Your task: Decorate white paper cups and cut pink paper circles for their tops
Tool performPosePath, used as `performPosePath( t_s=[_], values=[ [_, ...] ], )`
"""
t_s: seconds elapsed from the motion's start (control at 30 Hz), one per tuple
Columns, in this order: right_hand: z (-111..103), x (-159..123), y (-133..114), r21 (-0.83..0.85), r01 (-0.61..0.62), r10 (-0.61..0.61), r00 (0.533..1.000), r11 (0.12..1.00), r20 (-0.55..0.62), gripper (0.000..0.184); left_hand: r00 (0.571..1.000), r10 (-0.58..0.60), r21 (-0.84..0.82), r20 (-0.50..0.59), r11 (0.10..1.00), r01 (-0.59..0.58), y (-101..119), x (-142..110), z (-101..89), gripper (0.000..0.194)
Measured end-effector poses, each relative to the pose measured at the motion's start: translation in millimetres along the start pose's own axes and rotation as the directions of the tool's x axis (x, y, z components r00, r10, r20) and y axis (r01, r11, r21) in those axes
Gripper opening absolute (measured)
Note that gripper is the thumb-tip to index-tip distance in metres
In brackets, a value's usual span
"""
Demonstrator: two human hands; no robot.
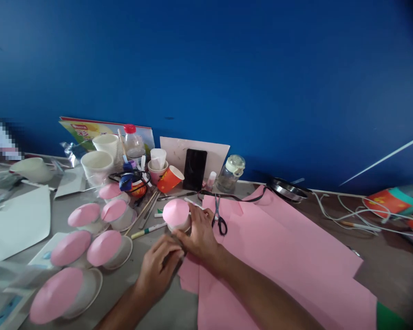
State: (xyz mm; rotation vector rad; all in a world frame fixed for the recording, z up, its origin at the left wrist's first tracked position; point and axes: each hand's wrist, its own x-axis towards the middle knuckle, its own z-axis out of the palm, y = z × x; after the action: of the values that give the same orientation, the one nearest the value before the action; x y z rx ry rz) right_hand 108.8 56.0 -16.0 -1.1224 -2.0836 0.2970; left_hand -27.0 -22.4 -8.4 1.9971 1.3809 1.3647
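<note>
A white paper cup (pixel 179 224) stands upside down with a pink paper cone (pixel 176 211) on top. My right hand (pixel 202 233) is wrapped round the cup's right side, its thumb at the front. Just in front and to the left, my left hand (pixel 160 265) is closed, fingers curled towards the thumb, apart from the cup; what they hold, if anything, is hidden. Black-handled scissors (pixel 221 225) lie on pink paper (pixel 278 247) beside my right hand. Several similar cups with pink cones (pixel 105 247) stand to the left.
Along the blue wall stand a black phone (pixel 195 169), a glass jar (pixel 231 173), an orange paper cup (pixel 171 178) and stacked white cups (pixel 106 145). A marker (pixel 148 230) and sticks lie left of my hands. White cables (pixel 351 211) and a metal ring-shaped object (pixel 289 189) are at right.
</note>
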Motion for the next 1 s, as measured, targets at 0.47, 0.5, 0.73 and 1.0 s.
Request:
performPosePath(
  t_s=[0.47,0.5,0.73,1.0],
  values=[
    [3,3,-4,0.042,0.045,-0.045,0.999,0.998,-0.019,0.058,0.887,-0.446,-0.254,-0.118,0.877,0.408,-37,1,8.2,0.045],
    [3,3,-5,0.043,0.048,-0.047,0.999,0.998,-0.018,0.058,0.887,-0.447,-0.248,-0.115,0.878,0.410,-36,1,7.9,0.043],
    [5,2,-11,0.095,0.030,-0.030,1.000,0.995,-0.003,0.050,0.872,-0.480,-0.234,-0.099,0.863,0.448,-28,8,3.7,0.035],
    [-1,-2,-16,0.140,0.064,-0.075,0.994,0.988,0.078,0.060,0.845,-0.513,-0.178,-0.154,0.855,0.487,-25,10,3.0,0.044]
  ],
)
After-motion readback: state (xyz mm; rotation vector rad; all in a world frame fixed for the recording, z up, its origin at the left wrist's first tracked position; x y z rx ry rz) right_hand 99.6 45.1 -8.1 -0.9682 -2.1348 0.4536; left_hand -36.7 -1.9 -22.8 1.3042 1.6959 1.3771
